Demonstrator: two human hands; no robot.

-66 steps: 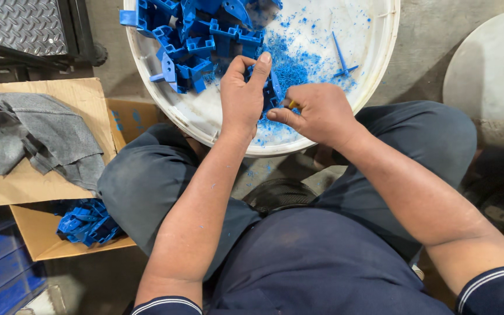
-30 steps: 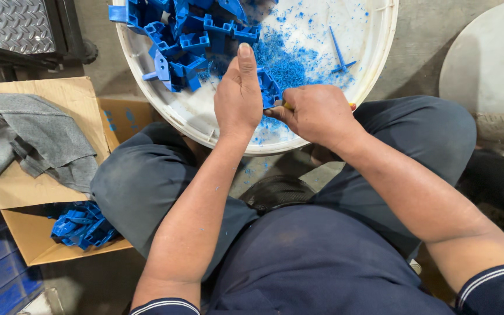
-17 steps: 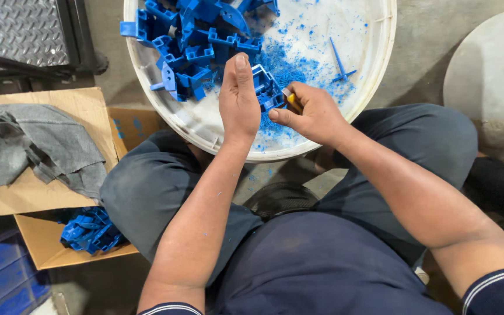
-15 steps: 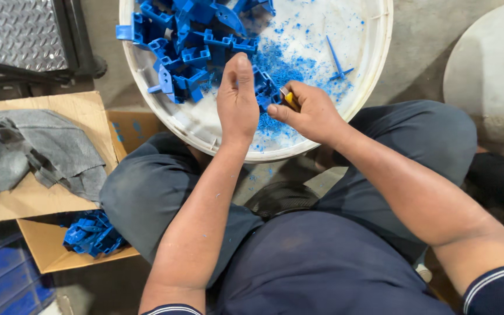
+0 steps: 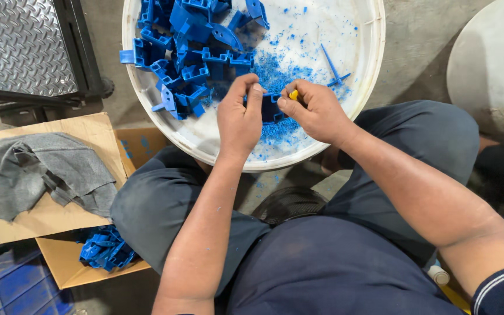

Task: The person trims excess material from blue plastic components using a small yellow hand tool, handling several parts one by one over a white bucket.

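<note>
My left hand (image 5: 239, 119) grips a blue plastic part (image 5: 270, 108) over a round white tub (image 5: 205, 143) that rests on my lap. My right hand (image 5: 316, 111) is closed on a small yellow-handled tool (image 5: 293, 94) pressed against that part. A heap of similar blue plastic parts (image 5: 188, 52) fills the tub's far left. Blue shavings (image 5: 281, 73) and a thin blue sprue (image 5: 332, 65) lie on the tub's floor.
An open cardboard box (image 5: 71, 265) at my left holds more blue parts (image 5: 105, 249); a grey cloth (image 5: 42, 172) lies on its flap. A metal tread plate (image 5: 21, 46) sits at top left, a blue crate (image 5: 7, 289) at bottom left, a round pale slab (image 5: 491, 64) at right.
The view has shifted slightly. My hands stay together over the tub, and the left fingers have curled round the part instead of lying flat.
</note>
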